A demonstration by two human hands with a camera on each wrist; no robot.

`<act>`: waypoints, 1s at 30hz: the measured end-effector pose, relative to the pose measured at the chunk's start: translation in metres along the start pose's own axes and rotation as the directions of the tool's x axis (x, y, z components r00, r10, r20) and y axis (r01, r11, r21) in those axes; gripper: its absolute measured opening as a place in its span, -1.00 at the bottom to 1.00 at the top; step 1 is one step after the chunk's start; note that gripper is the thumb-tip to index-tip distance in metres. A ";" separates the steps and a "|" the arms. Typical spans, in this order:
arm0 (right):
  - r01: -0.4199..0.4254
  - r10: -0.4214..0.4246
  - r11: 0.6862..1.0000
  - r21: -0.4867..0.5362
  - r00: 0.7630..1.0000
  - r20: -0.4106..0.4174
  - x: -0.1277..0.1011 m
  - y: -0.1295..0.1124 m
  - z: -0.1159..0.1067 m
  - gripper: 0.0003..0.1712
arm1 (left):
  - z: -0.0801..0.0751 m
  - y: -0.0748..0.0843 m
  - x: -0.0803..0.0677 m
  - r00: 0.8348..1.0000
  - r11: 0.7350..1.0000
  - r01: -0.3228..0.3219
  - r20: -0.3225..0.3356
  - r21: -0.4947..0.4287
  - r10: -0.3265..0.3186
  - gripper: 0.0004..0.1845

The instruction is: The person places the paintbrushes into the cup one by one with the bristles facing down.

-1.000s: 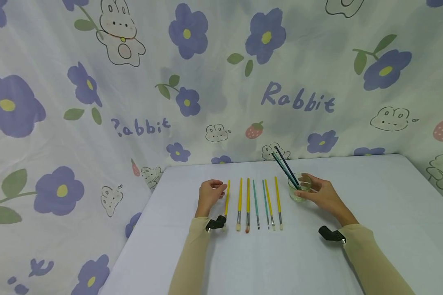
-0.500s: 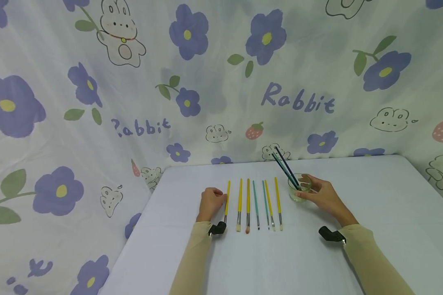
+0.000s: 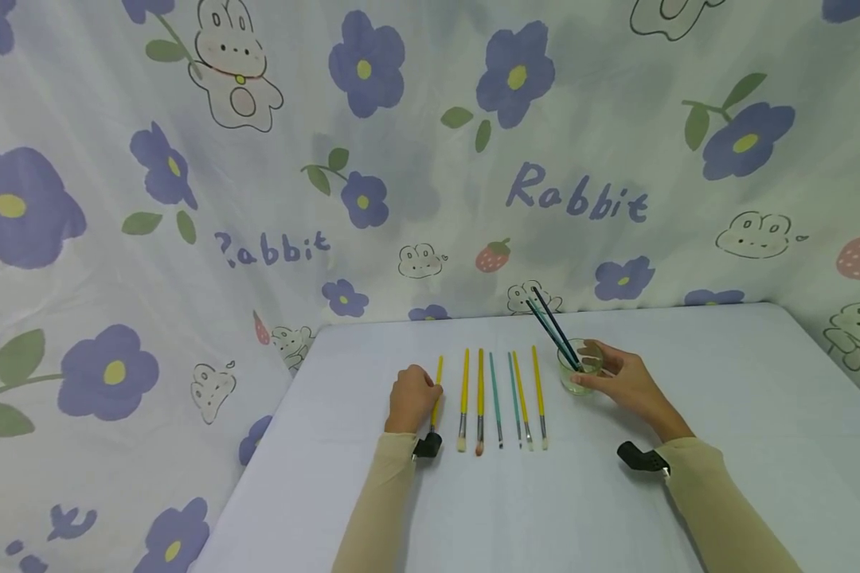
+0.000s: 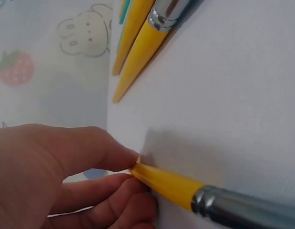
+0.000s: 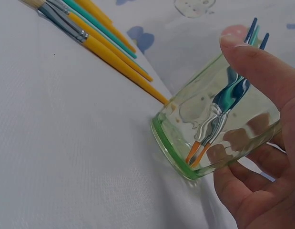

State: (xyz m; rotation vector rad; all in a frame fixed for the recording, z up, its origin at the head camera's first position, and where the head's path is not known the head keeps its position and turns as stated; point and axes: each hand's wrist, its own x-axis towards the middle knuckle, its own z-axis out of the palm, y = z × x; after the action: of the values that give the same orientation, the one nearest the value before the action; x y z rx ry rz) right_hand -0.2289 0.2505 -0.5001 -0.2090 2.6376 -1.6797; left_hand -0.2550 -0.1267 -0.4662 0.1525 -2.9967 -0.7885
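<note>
Tabletop in white cloth lies beneath a clear, green-based glass cup gripped by the right hand and, left of a yellow-and-teal brush row, a yellow-handled paintbrush pinched by the left hand, seemingly the grasping step, a lift likely needed next.

In the head view, the left grip covers part of the handle of the leftmost yellow paintbrush, and the black wrist camera hides its bristles; in the left wrist view, the right edge crops it at the ferrule. The glass tumbler distorts the brushes leaning in it, leaving their bristle ends uncertain in number. The right wrist view's right edge cuts off the right grip. Both beige sleeves run out at the head view's bottom.
</note>
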 end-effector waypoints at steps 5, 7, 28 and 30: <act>-0.006 0.006 1.000 0.004 1.000 -0.002 -0.001 -0.002 0.001 0.08 | 0.000 0.000 -0.004 1.000 1.000 -0.004 -0.019 0.009 0.004 -0.82; -0.004 0.004 1.000 0.002 1.000 -0.001 -0.001 -0.001 0.001 0.08 | 0.000 0.001 -0.005 0.999 1.000 0.001 -0.034 0.019 0.000 -0.78; 0.001 -0.001 1.000 -0.001 1.000 -0.009 0.001 0.002 0.001 0.08 | -0.027 -0.031 0.009 0.990 0.808 0.132 0.119 -0.575 -0.078 -0.79; -0.003 0.003 1.000 -0.001 1.000 -0.010 0.001 0.001 0.001 0.08 | -0.029 -0.030 0.009 0.988 0.782 0.144 0.132 -0.606 -0.079 -0.78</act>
State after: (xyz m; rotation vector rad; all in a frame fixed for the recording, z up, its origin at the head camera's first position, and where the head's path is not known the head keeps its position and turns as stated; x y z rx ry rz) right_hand -0.2299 0.2503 -0.5018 -0.1972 2.6449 -1.6823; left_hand -0.2599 -0.1684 -0.4555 0.2704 -2.6432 -1.7817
